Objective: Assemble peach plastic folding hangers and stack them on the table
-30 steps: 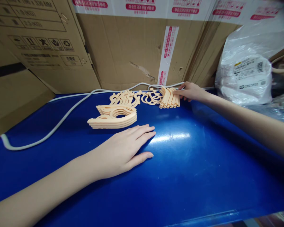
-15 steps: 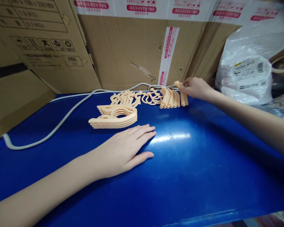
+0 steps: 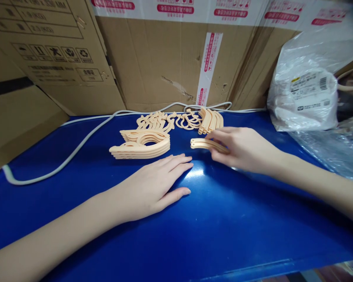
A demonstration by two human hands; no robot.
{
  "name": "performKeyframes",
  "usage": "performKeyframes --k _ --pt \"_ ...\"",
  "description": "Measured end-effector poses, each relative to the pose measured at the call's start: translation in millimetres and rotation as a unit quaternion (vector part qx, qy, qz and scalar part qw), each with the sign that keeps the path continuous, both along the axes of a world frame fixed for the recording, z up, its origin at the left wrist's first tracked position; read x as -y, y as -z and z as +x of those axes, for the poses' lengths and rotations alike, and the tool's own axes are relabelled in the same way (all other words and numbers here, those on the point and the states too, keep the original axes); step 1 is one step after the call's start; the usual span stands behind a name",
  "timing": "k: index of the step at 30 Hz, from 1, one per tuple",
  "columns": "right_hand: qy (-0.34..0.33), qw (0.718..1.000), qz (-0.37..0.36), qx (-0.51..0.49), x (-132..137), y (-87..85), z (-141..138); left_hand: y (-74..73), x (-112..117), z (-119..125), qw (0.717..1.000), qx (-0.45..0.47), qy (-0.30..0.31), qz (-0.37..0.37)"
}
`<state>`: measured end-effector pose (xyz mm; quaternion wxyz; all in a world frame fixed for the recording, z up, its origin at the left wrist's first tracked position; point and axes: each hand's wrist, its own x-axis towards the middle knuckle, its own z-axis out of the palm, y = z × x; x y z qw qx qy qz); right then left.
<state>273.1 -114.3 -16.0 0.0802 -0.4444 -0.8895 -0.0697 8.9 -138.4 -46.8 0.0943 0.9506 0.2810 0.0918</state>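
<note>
My right hand (image 3: pixel 242 150) pinches a pair of curved beige plastic hanger arms (image 3: pixel 202 143) laid side by side, held just above the blue tabletop (image 3: pixel 211 235). My left hand (image 3: pixel 160 184) lies flat on the table with its fingers stretched to the right, holding nothing. Just beyond its fingers sits a stack of folded beige hangers (image 3: pixel 141 150). Behind that stack lie several beige hooks (image 3: pixel 154 120) and some rounder hook pieces (image 3: pixel 188 120). A row of loose hanger arms (image 3: pixel 211 119) stands at the back, above my right hand.
A white cable (image 3: pixel 85 139) runs along the table's back and left side. Cardboard boxes (image 3: pixel 164 58) wall off the back and left. At the right rear sits a clear plastic bag (image 3: pixel 306 94) with a white labelled package, and more plastic wrap beside it.
My right hand has come nearer and left from the back row, bringing the pair of hanger arms, now turned sideways. The row is shorter at its right end. My left hand has stayed put.
</note>
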Motion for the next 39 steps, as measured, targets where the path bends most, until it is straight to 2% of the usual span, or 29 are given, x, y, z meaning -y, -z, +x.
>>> performKeyframes --k 4,8,10,15,26,34,39 --pt "-0.072 0.997 -0.017 -0.021 13.0 8.3 0.2 0.5 1.7 2.0 1.0 0.002 -0.015 -0.009" --pt "-0.153 0.988 0.011 -0.004 17.9 14.0 -0.3 -1.6 5.0 7.5 0.997 0.031 -0.052 -0.043" --pt "-0.171 0.985 0.02 -0.008 20.4 16.7 -1.8 -2.5 6.1 10.2 0.995 0.049 -0.063 -0.061" --pt "-0.195 0.98 0.038 -0.019 26.7 20.6 -6.2 -1.8 6.0 12.3 0.992 0.069 -0.073 -0.072" --pt "-0.225 0.97 0.074 -0.045 33.2 23.5 -14.7 1.0 5.1 11.1 0.999 0.025 -0.023 0.018" --pt "-0.233 0.97 -0.022 -0.064 19.2 23.4 0.6 -0.8 3.3 7.0 0.998 0.038 -0.007 0.057" --pt "-0.245 0.967 -0.021 -0.063 18.5 25.8 0.5 -0.1 3.3 9.3 0.997 0.055 0.002 0.063"
